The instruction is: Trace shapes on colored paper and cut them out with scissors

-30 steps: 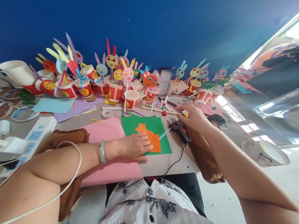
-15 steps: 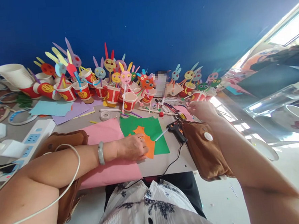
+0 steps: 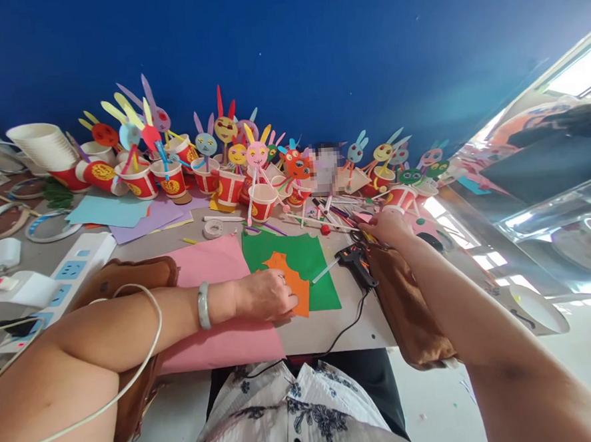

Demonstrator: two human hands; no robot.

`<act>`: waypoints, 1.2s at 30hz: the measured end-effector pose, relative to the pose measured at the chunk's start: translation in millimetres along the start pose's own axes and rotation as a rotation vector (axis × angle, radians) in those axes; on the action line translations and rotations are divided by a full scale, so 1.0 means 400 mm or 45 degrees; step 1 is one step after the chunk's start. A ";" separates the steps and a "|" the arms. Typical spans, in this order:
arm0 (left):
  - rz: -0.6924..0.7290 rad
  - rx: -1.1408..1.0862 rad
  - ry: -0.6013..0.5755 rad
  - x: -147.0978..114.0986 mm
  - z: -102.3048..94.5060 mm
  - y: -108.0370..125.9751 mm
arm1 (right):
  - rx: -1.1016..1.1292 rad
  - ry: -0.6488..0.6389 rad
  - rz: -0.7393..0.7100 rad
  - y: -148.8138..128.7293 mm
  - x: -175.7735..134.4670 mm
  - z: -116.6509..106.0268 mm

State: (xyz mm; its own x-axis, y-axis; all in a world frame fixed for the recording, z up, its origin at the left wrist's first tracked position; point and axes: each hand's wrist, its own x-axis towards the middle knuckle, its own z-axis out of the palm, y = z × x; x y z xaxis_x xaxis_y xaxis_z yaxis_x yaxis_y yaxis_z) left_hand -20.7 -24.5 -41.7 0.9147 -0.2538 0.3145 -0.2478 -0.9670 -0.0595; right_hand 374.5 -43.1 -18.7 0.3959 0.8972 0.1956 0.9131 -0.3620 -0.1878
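My left hand [image 3: 270, 294] rests with bent fingers on a cut piece of orange paper [image 3: 300, 289], gripping its edge. Part of that piece is covered by the hand. Beneath it lies a green sheet [image 3: 323, 266] with cut-out notches along its top edge. My right hand [image 3: 389, 227] reaches over the clutter behind the glue gun, fingers drawn together and pointing left; what they hold, if anything, is hidden. The black glue gun [image 3: 355, 265], with a clear stick at one end, lies just in front of it.
Red-and-white paper cups [image 3: 263, 203] with paper rabbit heads line the blue wall. A pink sheet [image 3: 208, 346] lies under my left forearm. A power strip [image 3: 62, 288] is at left, a tape roll [image 3: 212, 229] behind the papers, and pens [image 3: 325, 212] lie scattered. A brown pouch-like cloth [image 3: 405, 307] hangs over the edge.
My right hand has moved slightly left and nearer, toward the items behind the glue gun. My left hand stays on the orange paper. The view has shifted a little.
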 end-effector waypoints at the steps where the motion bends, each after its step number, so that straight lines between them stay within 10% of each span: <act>1: -0.005 0.005 0.005 0.000 -0.002 0.001 | 0.007 -0.005 0.040 -0.006 -0.003 -0.004; 12: -0.301 -0.415 -0.070 0.005 -0.010 -0.012 | 0.470 0.027 0.082 -0.163 -0.097 -0.090; 17: -1.067 -1.355 0.405 0.020 -0.019 -0.033 | 1.258 -0.366 0.066 -0.301 -0.175 -0.073; 21: -1.088 -1.823 0.742 0.031 -0.044 -0.060 | 1.470 -0.513 0.070 -0.401 -0.211 -0.050; 36: -1.551 -1.803 1.041 0.035 -0.068 -0.103 | 1.573 -0.322 -0.265 -0.379 -0.200 0.056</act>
State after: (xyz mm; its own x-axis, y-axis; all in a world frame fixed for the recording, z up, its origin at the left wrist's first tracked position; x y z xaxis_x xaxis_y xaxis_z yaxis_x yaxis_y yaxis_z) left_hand -6.4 12.5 -9.1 0.5378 0.8374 -0.0973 -0.1369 0.2006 0.9700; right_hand 202.4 -54.3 -27.4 0.1032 0.9806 0.1667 0.2038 0.1432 -0.9685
